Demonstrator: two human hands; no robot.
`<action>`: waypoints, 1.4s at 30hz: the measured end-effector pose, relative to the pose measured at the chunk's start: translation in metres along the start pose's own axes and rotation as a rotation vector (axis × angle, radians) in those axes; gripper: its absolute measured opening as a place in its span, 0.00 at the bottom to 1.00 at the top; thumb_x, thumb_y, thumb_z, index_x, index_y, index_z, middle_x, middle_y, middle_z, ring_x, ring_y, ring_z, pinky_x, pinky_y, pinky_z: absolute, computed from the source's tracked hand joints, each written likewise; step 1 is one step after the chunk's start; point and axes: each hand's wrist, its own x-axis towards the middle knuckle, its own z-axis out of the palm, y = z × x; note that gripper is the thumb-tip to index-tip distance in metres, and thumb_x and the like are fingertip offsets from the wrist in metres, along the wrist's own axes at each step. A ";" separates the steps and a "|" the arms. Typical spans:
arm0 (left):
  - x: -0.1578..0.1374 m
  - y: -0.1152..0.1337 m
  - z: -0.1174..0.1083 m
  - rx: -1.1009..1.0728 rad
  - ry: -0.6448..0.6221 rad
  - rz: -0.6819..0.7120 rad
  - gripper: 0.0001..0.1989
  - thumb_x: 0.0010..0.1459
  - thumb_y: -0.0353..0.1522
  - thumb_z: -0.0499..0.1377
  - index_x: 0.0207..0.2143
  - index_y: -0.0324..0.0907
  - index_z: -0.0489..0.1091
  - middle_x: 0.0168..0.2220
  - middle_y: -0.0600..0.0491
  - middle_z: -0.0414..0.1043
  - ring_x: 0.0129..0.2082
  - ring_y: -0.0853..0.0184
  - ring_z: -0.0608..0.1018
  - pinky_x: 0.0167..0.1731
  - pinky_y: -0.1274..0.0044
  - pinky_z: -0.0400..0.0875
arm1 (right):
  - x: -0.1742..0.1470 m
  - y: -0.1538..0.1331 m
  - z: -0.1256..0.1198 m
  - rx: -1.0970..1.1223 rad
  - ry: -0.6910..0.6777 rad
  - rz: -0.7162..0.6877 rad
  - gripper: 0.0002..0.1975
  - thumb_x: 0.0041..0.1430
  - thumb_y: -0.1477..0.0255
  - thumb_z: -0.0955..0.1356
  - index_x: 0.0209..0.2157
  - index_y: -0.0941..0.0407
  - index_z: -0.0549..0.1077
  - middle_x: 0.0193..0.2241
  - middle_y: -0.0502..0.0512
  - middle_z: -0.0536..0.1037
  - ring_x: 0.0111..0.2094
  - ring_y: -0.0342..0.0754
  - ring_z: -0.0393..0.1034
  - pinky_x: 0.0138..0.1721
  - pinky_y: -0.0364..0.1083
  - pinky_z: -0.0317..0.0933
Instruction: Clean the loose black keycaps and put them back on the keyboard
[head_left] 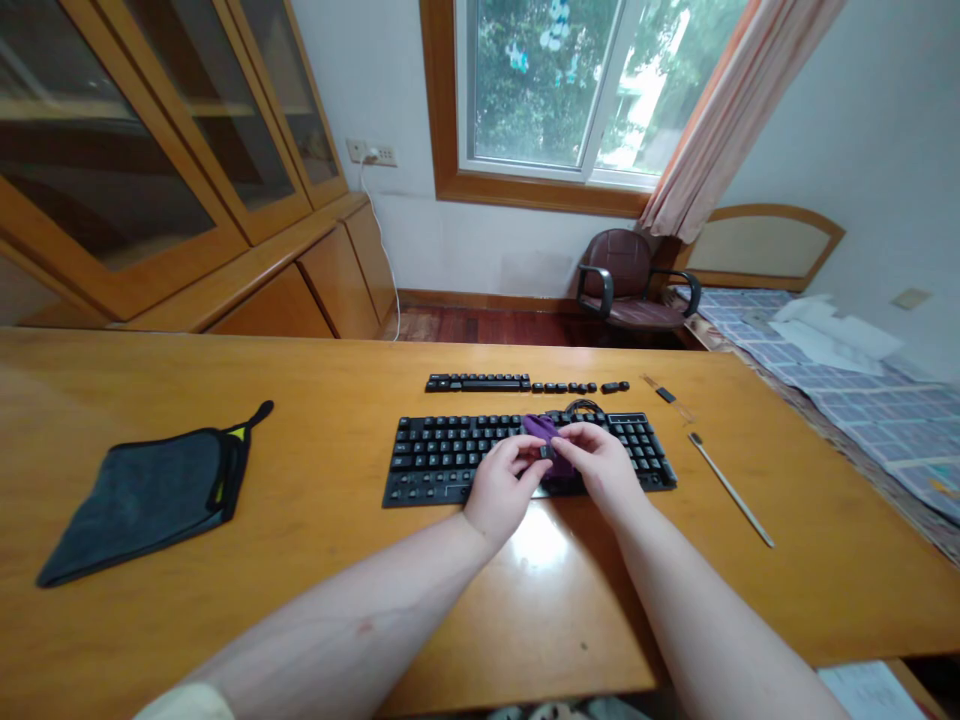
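A black keyboard [442, 452] lies on the wooden desk, some of its lower keys without caps. Above its right half, my left hand [508, 483] pinches a small black keycap [545, 452] between thumb and fingertips. My right hand [600, 465] is closed on a purple cloth [538, 426], its fingertips against the keycap. The cloth hangs down over the keys. Behind the keyboard stands a row of loose keycaps [562, 387], next to a longer block of keycaps [480, 383].
A folded grey cloth [157, 490] lies at the left of the desk [315, 620]. To the right are a thin stick-like brush [731, 490] and a wire keycap puller [666, 395]. Beyond the desk stand a chair [626, 270] and a bed [817, 350].
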 end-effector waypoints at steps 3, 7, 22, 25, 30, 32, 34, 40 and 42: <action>0.002 0.002 -0.002 0.057 0.026 0.032 0.10 0.52 0.30 0.60 0.39 0.41 0.70 0.39 0.49 0.72 0.39 0.66 0.76 0.43 0.72 0.72 | -0.001 -0.004 -0.002 0.031 0.088 -0.035 0.13 0.43 0.64 0.72 0.25 0.58 0.71 0.20 0.48 0.71 0.21 0.41 0.62 0.24 0.41 0.57; 0.004 0.001 -0.004 0.117 0.070 0.059 0.11 0.52 0.31 0.60 0.40 0.42 0.70 0.38 0.50 0.73 0.39 0.65 0.76 0.43 0.71 0.72 | -0.003 -0.005 -0.004 0.103 0.040 -0.104 0.11 0.44 0.65 0.72 0.24 0.56 0.69 0.18 0.45 0.67 0.19 0.40 0.60 0.23 0.41 0.56; 0.004 -0.001 -0.007 -0.009 0.073 0.030 0.14 0.54 0.30 0.57 0.44 0.43 0.71 0.42 0.48 0.74 0.41 0.64 0.77 0.45 0.70 0.72 | -0.001 0.012 0.011 0.222 -0.213 -0.057 0.15 0.43 0.67 0.73 0.35 0.54 0.74 0.23 0.47 0.71 0.22 0.40 0.64 0.25 0.42 0.60; 0.004 0.003 -0.006 -0.038 0.101 -0.004 0.12 0.52 0.30 0.59 0.41 0.40 0.73 0.39 0.48 0.75 0.39 0.65 0.78 0.43 0.71 0.73 | -0.002 0.012 0.010 0.118 -0.171 -0.094 0.14 0.43 0.67 0.73 0.36 0.54 0.77 0.26 0.50 0.73 0.23 0.41 0.65 0.27 0.44 0.62; 0.004 0.011 -0.009 0.111 0.126 0.031 0.09 0.50 0.30 0.60 0.36 0.42 0.76 0.37 0.50 0.77 0.38 0.65 0.78 0.43 0.71 0.72 | 0.000 0.013 0.004 0.069 -0.153 -0.209 0.11 0.43 0.68 0.73 0.33 0.52 0.79 0.34 0.53 0.74 0.28 0.44 0.67 0.29 0.45 0.64; 0.004 0.011 -0.010 0.134 0.114 0.040 0.10 0.51 0.30 0.60 0.37 0.43 0.76 0.37 0.51 0.77 0.38 0.65 0.77 0.44 0.71 0.72 | 0.000 0.013 0.003 0.051 -0.145 -0.228 0.10 0.44 0.68 0.73 0.33 0.51 0.79 0.34 0.54 0.74 0.30 0.45 0.68 0.30 0.45 0.65; 0.004 0.010 -0.009 0.131 0.111 0.042 0.09 0.51 0.30 0.60 0.37 0.43 0.76 0.37 0.51 0.77 0.38 0.65 0.77 0.44 0.71 0.71 | -0.001 0.012 0.003 0.015 -0.136 -0.245 0.10 0.45 0.69 0.73 0.34 0.50 0.79 0.35 0.54 0.74 0.32 0.46 0.68 0.31 0.46 0.66; 0.005 0.003 -0.004 -0.098 0.128 -0.014 0.09 0.50 0.29 0.60 0.37 0.40 0.73 0.34 0.51 0.77 0.36 0.67 0.78 0.40 0.73 0.73 | -0.004 0.008 0.007 -0.033 -0.139 -0.252 0.11 0.48 0.68 0.71 0.37 0.50 0.78 0.36 0.55 0.74 0.36 0.48 0.69 0.34 0.47 0.67; 0.005 0.002 -0.003 -0.107 0.130 -0.032 0.08 0.50 0.30 0.60 0.35 0.40 0.73 0.33 0.51 0.77 0.35 0.67 0.78 0.39 0.74 0.73 | -0.004 0.008 0.007 -0.034 -0.137 -0.258 0.11 0.48 0.68 0.71 0.37 0.50 0.78 0.36 0.55 0.73 0.36 0.48 0.69 0.35 0.48 0.67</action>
